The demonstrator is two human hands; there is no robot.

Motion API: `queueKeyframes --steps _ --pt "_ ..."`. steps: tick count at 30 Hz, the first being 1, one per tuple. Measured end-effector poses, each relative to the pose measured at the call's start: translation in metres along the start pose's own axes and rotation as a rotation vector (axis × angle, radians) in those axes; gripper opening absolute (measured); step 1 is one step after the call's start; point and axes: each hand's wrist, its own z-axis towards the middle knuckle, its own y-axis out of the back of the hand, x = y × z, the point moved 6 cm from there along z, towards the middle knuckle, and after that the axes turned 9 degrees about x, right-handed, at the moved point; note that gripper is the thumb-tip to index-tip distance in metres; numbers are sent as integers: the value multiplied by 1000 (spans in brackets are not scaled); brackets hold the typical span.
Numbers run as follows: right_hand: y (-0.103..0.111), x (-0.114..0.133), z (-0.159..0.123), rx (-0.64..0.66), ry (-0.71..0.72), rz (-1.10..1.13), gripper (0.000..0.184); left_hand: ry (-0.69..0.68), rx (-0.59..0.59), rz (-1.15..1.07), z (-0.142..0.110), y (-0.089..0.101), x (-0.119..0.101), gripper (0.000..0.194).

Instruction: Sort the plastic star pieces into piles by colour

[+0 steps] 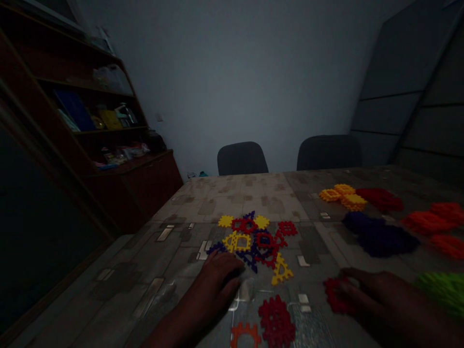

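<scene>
My right hand [377, 295] pinches a red toothed plastic building piece [334, 296] between thumb and fingers, just above or on the table at the right. My left hand [223, 275] rests on the table with thumb and fingers apart, holding nothing that I can see. Beside its fingertips lies a dark blue toothed piece [216, 248]. Beyond it spreads a loose pile of red, yellow and blue pieces, with a yellow triangle [282, 270] at the near edge. Between my hands, closer to me, are a red stack of pieces [276, 321] and an orange piece [245, 334].
Sorted by colour on the right are yellow-orange pieces [344, 195], red pieces [380, 199], dark blue pieces [380, 234], orange pieces [433, 221] and green pieces [444, 290]. Two dark chairs [242, 158] stand beyond the patterned table [232, 191]. A wooden shelf unit [145, 179] is at left.
</scene>
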Motion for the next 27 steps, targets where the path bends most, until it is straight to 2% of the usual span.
queueKeyframes --steps 3,6,9,12,15,19,23,27 --pt "-6 -18 3 49 -34 -31 53 7 -36 14 0 0 4 28" --pt "-18 -25 4 59 -17 -80 59 -4 -77 6 -2 -1 12 30" --pt "-33 -24 5 129 -25 -167 71 -19 -99 -1 -3 -1 17 31" --pt "-35 -17 9 146 12 -213 70 -6 -93 4 -3 0 16 32" --pt "-28 -4 10 111 107 -217 67 3 -69 -4 -3 2 11 32" --pt "-22 20 6 97 210 -171 75 10 -50 -14 -1 5 6 33" --pt "-29 56 -1 64 390 -130 78 28 -64 -18 1 14 8 32" --pt "-38 95 -6 51 605 -100 89 68 -152 -13 2 34 15 31"
